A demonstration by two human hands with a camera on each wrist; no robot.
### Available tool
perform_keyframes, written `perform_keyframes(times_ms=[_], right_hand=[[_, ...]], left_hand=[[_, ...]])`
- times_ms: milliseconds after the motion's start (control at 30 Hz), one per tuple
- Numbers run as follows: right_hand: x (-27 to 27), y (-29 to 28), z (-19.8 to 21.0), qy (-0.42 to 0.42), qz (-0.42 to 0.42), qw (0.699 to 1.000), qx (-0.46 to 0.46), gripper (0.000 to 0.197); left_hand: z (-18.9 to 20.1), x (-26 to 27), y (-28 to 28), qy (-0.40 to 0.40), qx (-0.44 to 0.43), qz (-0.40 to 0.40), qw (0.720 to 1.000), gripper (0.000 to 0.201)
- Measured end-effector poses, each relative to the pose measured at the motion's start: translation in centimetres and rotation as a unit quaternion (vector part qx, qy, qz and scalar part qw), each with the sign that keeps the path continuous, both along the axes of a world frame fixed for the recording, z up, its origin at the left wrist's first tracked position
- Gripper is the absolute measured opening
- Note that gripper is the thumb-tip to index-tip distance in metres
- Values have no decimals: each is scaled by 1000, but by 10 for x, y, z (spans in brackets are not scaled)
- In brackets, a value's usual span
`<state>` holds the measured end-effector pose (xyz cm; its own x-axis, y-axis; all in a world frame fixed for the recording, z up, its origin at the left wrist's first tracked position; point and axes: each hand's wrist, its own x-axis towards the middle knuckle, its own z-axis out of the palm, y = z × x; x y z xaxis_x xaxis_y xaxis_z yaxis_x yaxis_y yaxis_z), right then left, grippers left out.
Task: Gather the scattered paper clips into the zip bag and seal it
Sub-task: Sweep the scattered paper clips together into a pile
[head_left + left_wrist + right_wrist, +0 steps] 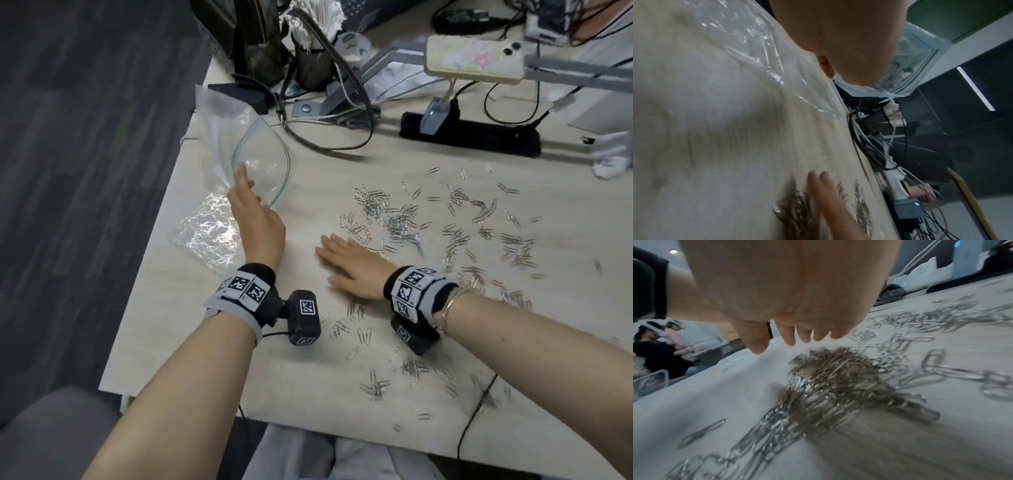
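A clear zip bag [265, 161] with a greenish zip rim stands open at the table's left, mouth facing the clips. My left hand [251, 209] grips its near rim and holds the mouth up; the left wrist view shows the rim [920, 53] just past my palm [849, 40]. Silver paper clips [404, 219] lie scattered over the middle and right of the table, with a dense heap [838, 378] under my right palm. My right hand [346, 263] lies flat on the table, fingers [789, 337] straight and pointing left toward the bag.
A crumpled sheet of clear plastic [209, 233] lies by the left table edge, below the bag. A bag strap [329, 102], a black power strip [472, 133], cables and a phone on a stand [476, 58] crowd the back. A thin black cable [476, 411] crosses the front right.
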<state>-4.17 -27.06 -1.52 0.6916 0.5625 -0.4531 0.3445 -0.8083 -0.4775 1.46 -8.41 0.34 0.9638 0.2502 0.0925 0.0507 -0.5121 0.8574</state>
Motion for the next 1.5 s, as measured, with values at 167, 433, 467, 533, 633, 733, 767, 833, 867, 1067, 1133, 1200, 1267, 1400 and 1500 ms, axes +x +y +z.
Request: perform_keyframes(times_ms=[167, 433, 467, 533, 633, 733, 767, 833, 867, 1067, 1133, 1200, 1267, 1400, 1500], right_hand=[[17, -26, 14, -78, -224, 971, 24, 62], [42, -60, -7, -61, -349, 935, -18, 62], [46, -60, -10, -63, -348, 935, -29, 62], [55, -58, -15, -58, -348, 934, -54, 63], [67, -53, -22, -38, -351, 933, -74, 63], [75, -45, -25, -23, -326, 942, -76, 63], [75, -42, -25, -20, -312, 947, -75, 63], [70, -34, -23, -18, -278, 958, -70, 63], [65, -30, -22, -20, -259, 963, -65, 63], [16, -4, -15, -1, -169, 985, -24, 61], [0, 3, -13, 1, -152, 988, -16, 60], [-16, 6, -13, 4, -135, 991, -17, 60], [-31, 5, -14, 6, -115, 993, -19, 60], [-50, -2, -7, -11, -148, 989, 9, 62], [-53, -17, 8, -31, -237, 970, 32, 64]], left_hand=[[11, -11, -17, -16, 16, -60, 998, 78], [-5, -14, -26, -23, 48, -102, 993, 77], [-8, -14, -25, -23, 50, -104, 993, 77], [-12, -13, -25, -20, 50, -107, 993, 75], [-15, -11, -25, -13, 47, -111, 993, 77], [-16, -8, -23, -7, 48, -117, 992, 78], [-17, -7, -23, -4, 49, -119, 992, 78], [-17, -7, -23, 1, 50, -120, 992, 78], [-16, -8, -23, 2, 48, -120, 992, 78], [-11, -9, -25, -11, 36, -123, 992, 78], [-10, -9, -22, -16, 34, -126, 991, 79], [-9, -11, -20, -9, 33, -127, 991, 80], [-9, -15, -19, -5, 34, -129, 991, 80], [-7, -22, -21, -18, 31, -137, 990, 80], [0, -24, -30, -18, 20, -149, 989, 82]])
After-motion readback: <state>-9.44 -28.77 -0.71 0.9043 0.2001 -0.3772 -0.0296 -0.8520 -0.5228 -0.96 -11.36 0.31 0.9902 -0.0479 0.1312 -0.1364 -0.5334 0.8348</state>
